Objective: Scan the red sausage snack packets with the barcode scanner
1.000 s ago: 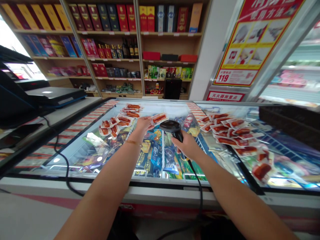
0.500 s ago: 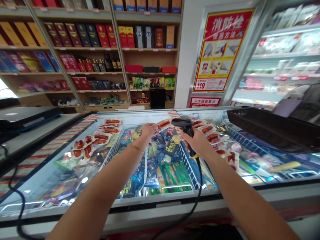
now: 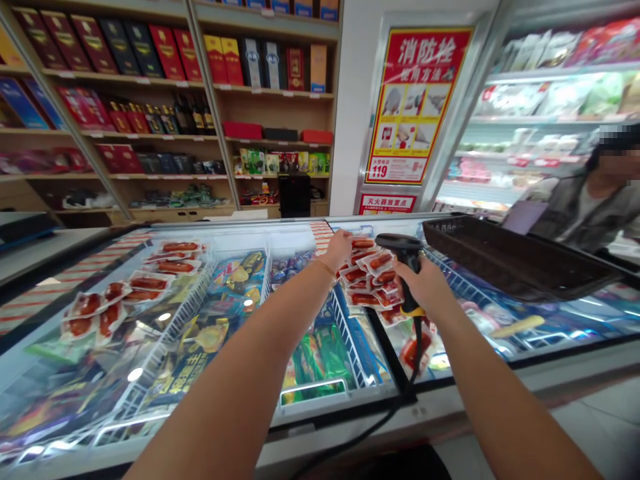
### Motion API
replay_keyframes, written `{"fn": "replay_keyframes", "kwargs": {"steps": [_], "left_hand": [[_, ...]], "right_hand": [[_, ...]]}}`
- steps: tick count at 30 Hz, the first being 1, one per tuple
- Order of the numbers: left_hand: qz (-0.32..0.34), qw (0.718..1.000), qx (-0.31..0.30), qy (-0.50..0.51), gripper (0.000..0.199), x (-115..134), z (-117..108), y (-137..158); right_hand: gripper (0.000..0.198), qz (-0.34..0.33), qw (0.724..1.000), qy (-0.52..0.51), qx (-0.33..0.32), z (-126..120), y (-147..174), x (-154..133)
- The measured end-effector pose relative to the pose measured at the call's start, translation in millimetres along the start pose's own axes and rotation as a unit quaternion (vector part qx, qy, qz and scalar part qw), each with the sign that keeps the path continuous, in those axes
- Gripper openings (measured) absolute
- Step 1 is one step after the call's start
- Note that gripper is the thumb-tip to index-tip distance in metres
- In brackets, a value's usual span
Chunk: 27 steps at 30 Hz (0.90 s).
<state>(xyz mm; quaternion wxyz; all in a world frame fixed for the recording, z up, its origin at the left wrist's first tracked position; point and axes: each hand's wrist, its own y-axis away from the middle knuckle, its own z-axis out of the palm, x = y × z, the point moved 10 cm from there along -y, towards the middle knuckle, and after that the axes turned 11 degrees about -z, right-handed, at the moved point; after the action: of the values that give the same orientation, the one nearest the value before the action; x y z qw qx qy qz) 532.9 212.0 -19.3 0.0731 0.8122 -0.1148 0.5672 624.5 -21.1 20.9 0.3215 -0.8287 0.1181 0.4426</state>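
Wire baskets inside the chest freezer contain blue bags and, toward the front edge, green packets. A black tray rests by the far right corner. One group of sausage packs lies right of center, between the hands; a second group lies near the left edge. The right hand grasps a scanner (corded). The left hand meets the first group's far-left side; its grip cannot be determined.
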Motion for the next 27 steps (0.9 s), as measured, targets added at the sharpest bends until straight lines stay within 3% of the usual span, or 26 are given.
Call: {"fn": "replay_keyframes", "kwargs": {"steps": [4,8,13,17,21,24,27], "left_hand": [[0.072,0.997,0.017,-0.03,0.019,4,-29,5],[0.045,0.998,0.032,-0.035,0.023,-30,-87,14],[-0.018,0.99,0.102,-0.093,0.024,-91,-195,39],[-0.04,0.967,0.179,-0.176,0.032,-122,-294,69],[-0.087,0.888,0.286,-0.348,0.037,-139,-374,105],[-0.13,0.844,0.314,-0.415,0.042,-152,-399,119],[-0.155,0.842,0.274,-0.439,0.045,-166,-395,115]], "right_hand": [[0.02,0.044,0.999,-0.022,-0.002,20,4,1],[0.023,0.032,0.998,-0.048,-0.031,60,6,-18],[0.023,0.017,0.993,-0.078,-0.083,127,15,-56],[0.021,-0.009,0.986,-0.105,-0.13,185,30,-86],[0.02,-0.013,0.982,-0.115,-0.148,224,50,-91],[0.019,-0.018,0.98,-0.079,-0.182,238,64,-84],[0.017,-0.017,0.977,-0.058,-0.206,238,72,-78]]}}
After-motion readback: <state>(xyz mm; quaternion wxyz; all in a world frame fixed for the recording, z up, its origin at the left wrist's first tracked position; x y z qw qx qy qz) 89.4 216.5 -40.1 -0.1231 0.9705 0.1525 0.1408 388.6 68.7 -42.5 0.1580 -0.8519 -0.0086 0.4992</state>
